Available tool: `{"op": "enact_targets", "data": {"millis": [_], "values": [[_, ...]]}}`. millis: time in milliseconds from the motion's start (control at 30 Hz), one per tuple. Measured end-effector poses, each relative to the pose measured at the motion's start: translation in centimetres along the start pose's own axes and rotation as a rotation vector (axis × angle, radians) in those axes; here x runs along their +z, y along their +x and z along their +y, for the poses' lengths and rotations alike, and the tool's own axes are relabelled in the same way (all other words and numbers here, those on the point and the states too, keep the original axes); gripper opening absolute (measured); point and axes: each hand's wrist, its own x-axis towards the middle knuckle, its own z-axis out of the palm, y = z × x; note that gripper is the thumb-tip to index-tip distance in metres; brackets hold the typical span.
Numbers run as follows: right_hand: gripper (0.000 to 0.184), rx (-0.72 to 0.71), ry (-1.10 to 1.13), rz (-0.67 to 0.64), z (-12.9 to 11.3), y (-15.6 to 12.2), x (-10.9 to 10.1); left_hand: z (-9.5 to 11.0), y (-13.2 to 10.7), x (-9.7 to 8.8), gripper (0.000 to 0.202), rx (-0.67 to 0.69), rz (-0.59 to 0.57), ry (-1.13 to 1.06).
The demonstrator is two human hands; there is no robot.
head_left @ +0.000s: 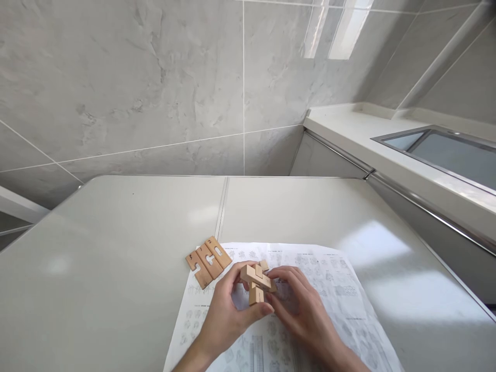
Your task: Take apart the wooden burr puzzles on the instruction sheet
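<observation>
Between my two hands is a wooden burr puzzle (256,279) made of pale interlocking bars, raised a little over a printed sheet. My left hand (232,305) grips it from the left, thumb under the near bar and fingers behind. From the right, my right hand (300,299) closes on the other end with thumb and fingers. Parts of the fingertips are hidden behind the bars. Beyond my left hand lie flat wooden pieces (209,262) with cut-out slots and dark numbers, side by side at the sheet's edge.
The white paper sheet (329,274) with small printed diagrams lies under my hands on a glossy white table (116,268). A seam runs across the table. At the right stands a counter (349,126) with a sink (445,150). A grey tiled wall (174,77) rises behind.
</observation>
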Motion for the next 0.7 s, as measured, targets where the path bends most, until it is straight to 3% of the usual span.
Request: {"op": "enact_targets", "data": {"millis": [233, 333, 500, 567, 700], "values": [[0.012, 0.068, 0.188, -0.128, -1.2, 0.3, -0.8, 0.1, -0.2, 0.0, 0.079, -0.019, -0.123, -0.002], [0.024, 0.140, 0.302, -0.173, -1.3, 0.5, -1.2, 0.2, -0.2, -0.1, 0.085, -0.031, -0.124, 0.024], [0.044, 0.318, 0.680, -0.272, -1.0, 0.9, -2.2, 0.1, -0.1, -0.9, 0.080, 0.017, -0.072, 0.121], [0.047, 0.337, 0.691, -0.234, -1.0, 1.1, -2.6, -0.1, -0.1, -1.1, 0.076, 0.038, -0.003, 0.201], [0.046, 0.336, 0.362, -0.015, -1.0, 1.2, -2.4, -0.9, 0.0, -0.8, 0.069, 0.150, 0.168, 0.434]]}}
